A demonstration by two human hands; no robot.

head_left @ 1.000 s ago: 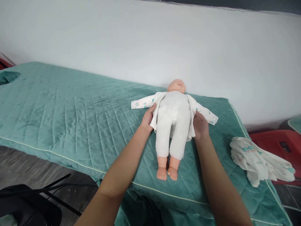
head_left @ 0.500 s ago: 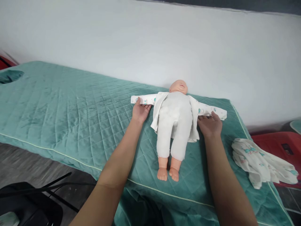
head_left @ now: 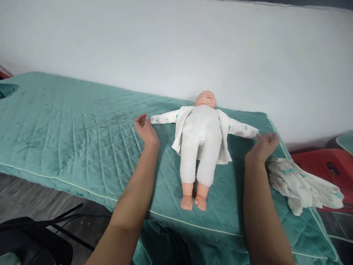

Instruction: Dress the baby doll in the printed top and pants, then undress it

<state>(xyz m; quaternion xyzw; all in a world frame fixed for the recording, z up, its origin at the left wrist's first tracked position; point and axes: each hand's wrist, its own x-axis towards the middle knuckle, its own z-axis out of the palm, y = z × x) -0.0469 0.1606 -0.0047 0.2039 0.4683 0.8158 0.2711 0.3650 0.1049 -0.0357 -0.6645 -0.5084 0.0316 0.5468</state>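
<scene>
A baby doll (head_left: 203, 125) in white lies on its back, legs toward me and arms stretched out sideways. Its white jacket (head_left: 180, 129) hangs open at the front, with printed sleeves over both arms. My left hand (head_left: 145, 129) is at the end of the left-side sleeve (head_left: 165, 117), thumb close against the cuff and fingers loosely curled apart from it. Beyond the cuff of the right-side sleeve (head_left: 242, 129), my right hand (head_left: 263, 146) has its fingers spread, thumb side by the cuff. Whether either thumb touches cloth is hard to tell.
A green quilted cover (head_left: 82, 129) lies over the bed, which stands against a white wall (head_left: 138, 48). A crumpled printed cloth (head_left: 300, 182) hangs over the right edge, near a red plastic object (head_left: 325, 162). A black chair-like object (head_left: 30, 239) stands at lower left.
Both hands have moved outward along the sleeves, from under the doll's forearms to the cuffs. The sleeves no longer rest on my palms. The whole view has shifted slightly.
</scene>
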